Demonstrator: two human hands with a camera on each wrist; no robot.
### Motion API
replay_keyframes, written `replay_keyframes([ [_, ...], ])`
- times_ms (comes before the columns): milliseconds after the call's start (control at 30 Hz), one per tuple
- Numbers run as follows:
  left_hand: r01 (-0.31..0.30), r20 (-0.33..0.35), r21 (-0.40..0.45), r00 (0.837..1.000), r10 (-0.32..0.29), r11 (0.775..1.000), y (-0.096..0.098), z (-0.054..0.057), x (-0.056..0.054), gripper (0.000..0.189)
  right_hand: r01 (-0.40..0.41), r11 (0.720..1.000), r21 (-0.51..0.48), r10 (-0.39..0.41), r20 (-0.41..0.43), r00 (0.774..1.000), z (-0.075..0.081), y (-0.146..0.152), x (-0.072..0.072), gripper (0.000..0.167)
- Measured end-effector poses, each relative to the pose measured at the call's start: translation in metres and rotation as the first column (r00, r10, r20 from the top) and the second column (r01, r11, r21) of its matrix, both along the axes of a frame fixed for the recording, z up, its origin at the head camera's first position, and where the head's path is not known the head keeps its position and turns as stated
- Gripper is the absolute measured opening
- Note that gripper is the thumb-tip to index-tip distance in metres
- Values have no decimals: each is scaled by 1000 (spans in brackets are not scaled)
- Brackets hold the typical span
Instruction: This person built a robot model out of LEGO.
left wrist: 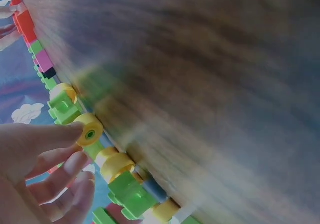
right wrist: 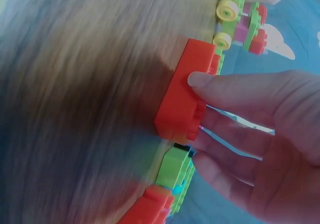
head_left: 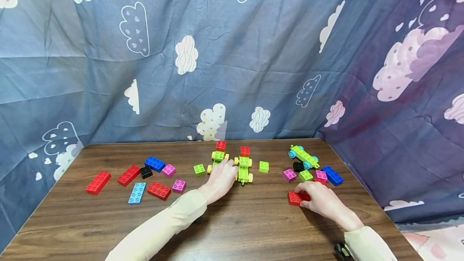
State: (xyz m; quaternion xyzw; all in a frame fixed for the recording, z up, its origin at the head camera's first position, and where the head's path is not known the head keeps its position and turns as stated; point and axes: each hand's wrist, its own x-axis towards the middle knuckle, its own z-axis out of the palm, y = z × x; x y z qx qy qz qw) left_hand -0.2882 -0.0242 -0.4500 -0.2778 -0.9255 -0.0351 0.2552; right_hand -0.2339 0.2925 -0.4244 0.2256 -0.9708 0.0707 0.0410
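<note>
In the head view my left hand [head_left: 222, 177] reaches between two light-green toy cars with yellow wheels. It partly covers the left car [head_left: 218, 156]; the right car [head_left: 244, 166] stands at its fingertips. The left wrist view shows my thumb and index finger pinching a yellow wheel [left wrist: 90, 131] of the farther car. A red brick stands behind each car. At the right, my right hand [head_left: 320, 198] holds a red brick [head_left: 294, 198] low at the tabletop. Seen from the right wrist, the thumb presses the long side of this studded red brick [right wrist: 181, 94], with the fingers behind it.
Left on the wooden table [head_left: 253, 228] lie red bricks [head_left: 98, 183], a light-blue brick [head_left: 137, 193], a blue brick [head_left: 154, 164], a black brick [head_left: 146, 172] and pink bricks [head_left: 179, 186]. Beyond my right hand are a blue-wheeled green car [head_left: 303, 156] and several bricks. A patterned curtain [head_left: 163, 71] hangs behind.
</note>
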Motion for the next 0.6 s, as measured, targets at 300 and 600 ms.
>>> replay_keyframes([
  [300, 35, 23, 35, 999, -36, 999, -14, 16, 12, 13, -39, 999, 7, 39, -7, 999, -1, -18, -3, 29],
  [600, 31, 85, 84, 996, -38, 996, -51, 27, 28, 23, -64, 998, -4, 64, 7, 998, -3, -29, -7, 29],
])
